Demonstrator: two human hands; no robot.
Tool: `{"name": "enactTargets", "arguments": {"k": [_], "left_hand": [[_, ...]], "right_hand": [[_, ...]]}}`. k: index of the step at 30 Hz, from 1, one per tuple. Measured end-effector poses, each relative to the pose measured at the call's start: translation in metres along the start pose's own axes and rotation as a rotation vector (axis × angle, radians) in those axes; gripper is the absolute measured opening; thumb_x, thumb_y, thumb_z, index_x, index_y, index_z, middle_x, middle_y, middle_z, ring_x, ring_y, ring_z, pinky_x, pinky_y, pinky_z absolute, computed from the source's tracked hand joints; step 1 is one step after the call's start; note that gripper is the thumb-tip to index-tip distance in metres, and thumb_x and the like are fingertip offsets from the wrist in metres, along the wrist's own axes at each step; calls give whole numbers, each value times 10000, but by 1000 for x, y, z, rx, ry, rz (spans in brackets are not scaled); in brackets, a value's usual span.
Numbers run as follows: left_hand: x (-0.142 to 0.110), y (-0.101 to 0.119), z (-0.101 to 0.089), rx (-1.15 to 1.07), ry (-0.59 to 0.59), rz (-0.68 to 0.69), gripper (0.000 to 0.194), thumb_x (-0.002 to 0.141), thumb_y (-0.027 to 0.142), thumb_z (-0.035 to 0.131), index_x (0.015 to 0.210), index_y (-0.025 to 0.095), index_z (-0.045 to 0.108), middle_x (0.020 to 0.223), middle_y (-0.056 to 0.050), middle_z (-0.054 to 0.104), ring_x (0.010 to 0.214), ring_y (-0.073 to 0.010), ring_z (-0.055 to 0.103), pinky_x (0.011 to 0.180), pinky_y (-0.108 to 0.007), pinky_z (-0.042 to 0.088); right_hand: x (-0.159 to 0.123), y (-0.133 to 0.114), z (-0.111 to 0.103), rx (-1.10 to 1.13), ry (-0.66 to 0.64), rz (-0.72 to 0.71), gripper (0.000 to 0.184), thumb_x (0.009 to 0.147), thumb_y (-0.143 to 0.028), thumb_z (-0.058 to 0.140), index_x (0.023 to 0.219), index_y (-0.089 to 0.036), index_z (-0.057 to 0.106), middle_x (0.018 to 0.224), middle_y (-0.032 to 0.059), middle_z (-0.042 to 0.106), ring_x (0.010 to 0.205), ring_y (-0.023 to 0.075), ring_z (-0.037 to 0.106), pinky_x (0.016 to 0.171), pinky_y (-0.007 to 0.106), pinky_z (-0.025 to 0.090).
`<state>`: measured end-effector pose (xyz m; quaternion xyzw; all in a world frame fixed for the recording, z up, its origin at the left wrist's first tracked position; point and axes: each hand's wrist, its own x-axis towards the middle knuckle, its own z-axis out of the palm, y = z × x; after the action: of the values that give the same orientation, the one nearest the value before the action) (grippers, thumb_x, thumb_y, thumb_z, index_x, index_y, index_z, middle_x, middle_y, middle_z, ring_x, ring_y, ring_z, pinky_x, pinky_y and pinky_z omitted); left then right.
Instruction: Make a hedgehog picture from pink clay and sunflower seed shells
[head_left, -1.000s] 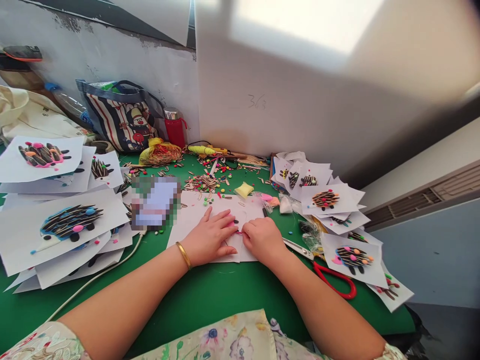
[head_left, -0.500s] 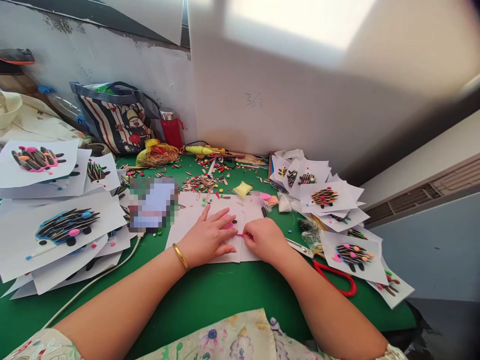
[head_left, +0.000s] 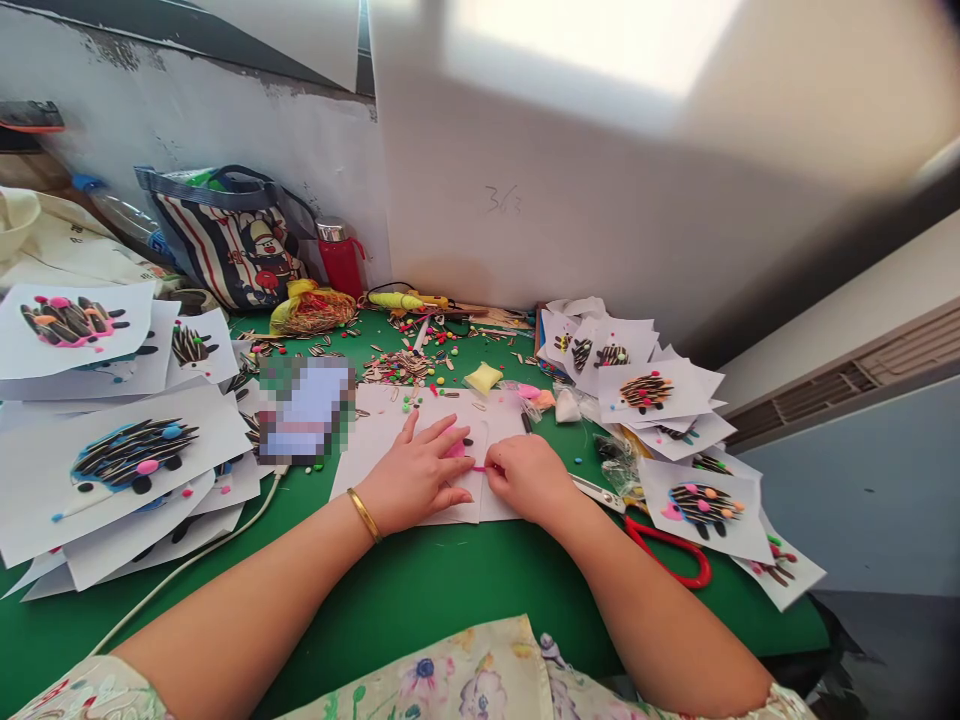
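Observation:
My left hand (head_left: 420, 465) lies with its fingers spread on a white paper sheet (head_left: 360, 470), its gold bracelet at the wrist. Beneath the fingertips shows part of a pink clay shape (head_left: 456, 448) with a small black oval (head_left: 468, 441) at its edge; the rest is hidden by the hand. My right hand (head_left: 529, 477) is closed, thumb and fingertips pinching the right end of a thin pink clay strip (head_left: 478, 469). The strip reaches toward my left fingers, low over the paper; whether it touches the sheet I cannot tell.
Red-handled scissors (head_left: 671, 555) lie right of my right hand. Hedgehog pictures are stacked at left (head_left: 45, 440) and right (head_left: 701, 400). A blurred phone (head_left: 309, 408) with a cable sits left. Sunflower seeds (head_left: 397, 366), small coloured balls and a yellow clay block (head_left: 488, 377) lie behind the paper.
The view has shifted slightly, moving the background a little left. Both hands stay almost in place, and a bit more of the pink shape shows beside my left fingers.

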<state>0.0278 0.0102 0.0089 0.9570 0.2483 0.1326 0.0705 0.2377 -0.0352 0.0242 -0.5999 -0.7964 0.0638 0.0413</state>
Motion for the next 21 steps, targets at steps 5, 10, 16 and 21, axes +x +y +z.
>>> {"name": "enactTargets", "arguments": {"k": [5, 10, 16, 21], "left_hand": [[0, -1, 1, -16, 36, -25, 436, 888, 514, 565, 1242, 263, 607, 1444, -97, 495, 1400, -311, 348, 1152, -639, 137], [2, -5, 0, -28, 136, -62, 328, 922, 442, 536, 1132, 221, 655, 1303, -89, 614, 1323, -276, 446, 1166, -580, 182], [2, -2, 0, -32, 97, -51, 292, 854, 410, 646, 1069, 215, 673, 1279, -82, 630, 1290, -275, 478, 1174, -563, 170], [2, 0, 1, -43, 65, -56, 253, 854, 392, 648, 1034, 217, 683, 1252, -78, 644, 1263, -272, 502, 1176, -580, 123]], "right_hand": [[0, 4, 2, 1, 28, -20, 142, 824, -195, 546, 770, -206, 678, 781, 17, 716, 757, 157, 611, 672, 282, 304], [3, 9, 9, 9, 149, 10, 173, 872, -204, 526, 867, -215, 698, 833, 22, 717, 799, 159, 605, 696, 292, 292], [6, 5, 17, -92, 172, -36, 207, 920, -242, 510, 858, -221, 707, 774, 33, 681, 782, 172, 557, 695, 319, 246], [5, 3, 18, -140, 182, -93, 179, 903, -230, 532, 836, -211, 696, 760, 35, 663, 774, 172, 527, 708, 328, 232]]}}
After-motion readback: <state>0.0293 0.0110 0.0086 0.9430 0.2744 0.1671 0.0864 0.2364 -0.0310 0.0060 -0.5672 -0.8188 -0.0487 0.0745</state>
